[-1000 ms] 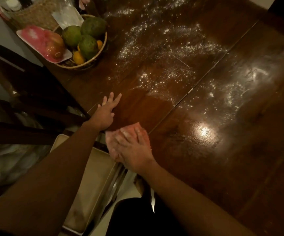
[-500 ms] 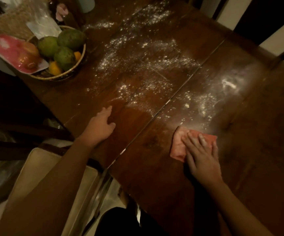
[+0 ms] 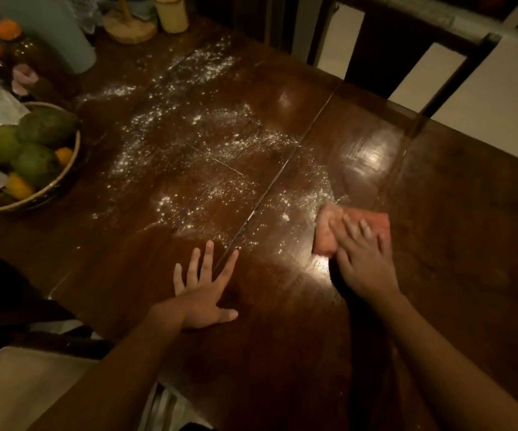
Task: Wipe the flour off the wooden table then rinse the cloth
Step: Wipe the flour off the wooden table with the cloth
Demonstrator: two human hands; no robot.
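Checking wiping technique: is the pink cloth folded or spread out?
Folded, apparently: the cloth shows a thick, doubled left edge; the right hand presses it flat.

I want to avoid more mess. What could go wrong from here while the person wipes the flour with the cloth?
Flour lies close to the fruit basket; a wide stroke of the cloth under the right hand might push it beneath the basket.
Flour crosses the seam in the table; wiping could pack it into the gap.
The left hand rests flat beside the flour and may smear it.
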